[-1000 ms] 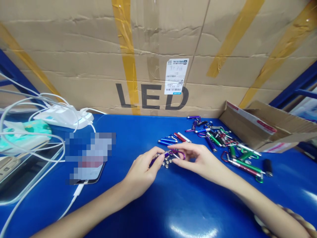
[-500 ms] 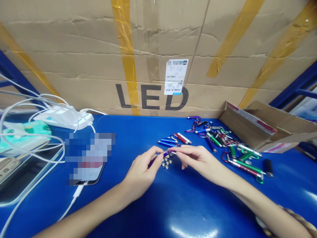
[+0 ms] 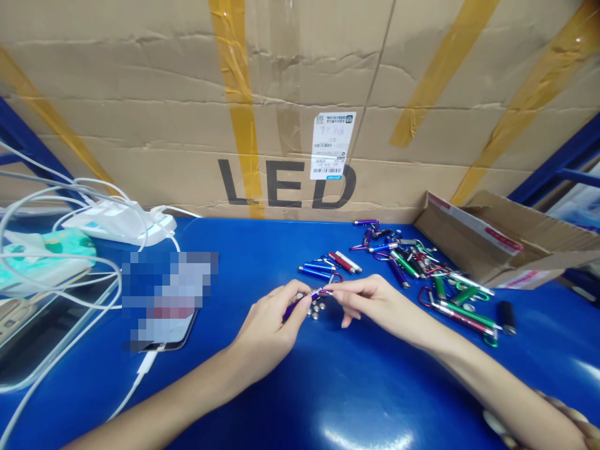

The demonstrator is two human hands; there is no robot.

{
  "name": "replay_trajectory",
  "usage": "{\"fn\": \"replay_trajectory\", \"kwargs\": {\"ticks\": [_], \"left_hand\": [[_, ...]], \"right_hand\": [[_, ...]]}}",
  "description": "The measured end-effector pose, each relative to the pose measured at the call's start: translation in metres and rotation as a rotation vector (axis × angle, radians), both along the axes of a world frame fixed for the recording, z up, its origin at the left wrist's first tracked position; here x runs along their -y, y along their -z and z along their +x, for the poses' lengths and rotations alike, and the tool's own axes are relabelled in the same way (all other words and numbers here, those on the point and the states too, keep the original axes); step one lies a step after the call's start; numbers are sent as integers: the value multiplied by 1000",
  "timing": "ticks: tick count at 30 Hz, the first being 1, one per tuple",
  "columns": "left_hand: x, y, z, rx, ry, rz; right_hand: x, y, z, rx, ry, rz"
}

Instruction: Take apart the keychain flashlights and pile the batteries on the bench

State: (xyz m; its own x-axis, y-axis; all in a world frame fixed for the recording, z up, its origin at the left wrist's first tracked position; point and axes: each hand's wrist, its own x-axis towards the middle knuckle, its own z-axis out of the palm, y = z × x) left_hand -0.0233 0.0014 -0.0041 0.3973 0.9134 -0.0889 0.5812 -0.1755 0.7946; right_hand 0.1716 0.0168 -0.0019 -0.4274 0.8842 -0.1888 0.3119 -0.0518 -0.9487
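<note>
A slim purple keychain flashlight (image 3: pixel 291 310) lies across the fingers of my left hand (image 3: pixel 267 322), which is closed around its body. My right hand (image 3: pixel 375 303) pinches the flashlight's purple end piece (image 3: pixel 324 292) between thumb and fingertips. Whether that end piece is joined to the body or apart from it I cannot tell. Several small silver button cells (image 3: pixel 315 309) lie on the table just below the fingertips, partly hidden by my left hand. Just beyond my hands are blue flashlights (image 3: pixel 315 272) and a red flashlight (image 3: pixel 340 262).
A blue table (image 3: pixel 262 400) holds a pile of coloured flashlights with carabiner clips (image 3: pixel 422 259) at right, beside an open cardboard box (image 3: pixel 473 240). At left are a phone (image 3: pixel 173 306) on a white cable and a power strip (image 3: pixel 122 222). A large carton (image 3: pixel 187 112) stands behind.
My hands have shifted very slightly, and more of the purple flashlight's body shows in my left hand. My right fingertips still pinch its end.
</note>
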Motion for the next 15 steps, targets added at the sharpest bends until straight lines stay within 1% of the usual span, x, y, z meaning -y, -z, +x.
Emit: {"fn": "replay_trajectory", "kwargs": {"ticks": [4,8,10,13,15], "left_hand": [[-2,1,-1,21,-23,-29],[-1,1,-2,71,-34,-52],[2,1,-1,97,-28,-58],[9,1,3,153,28,-117],[15,0,6,212,119,-191]], "right_hand": [[3,-1,-2,-22,17,-8],[6,2,-6,-47,69,105],[8,3,-8,-96,99,157],[10,3,-11,-241,141,169],[12,2,-12,-340,132,134]]}}
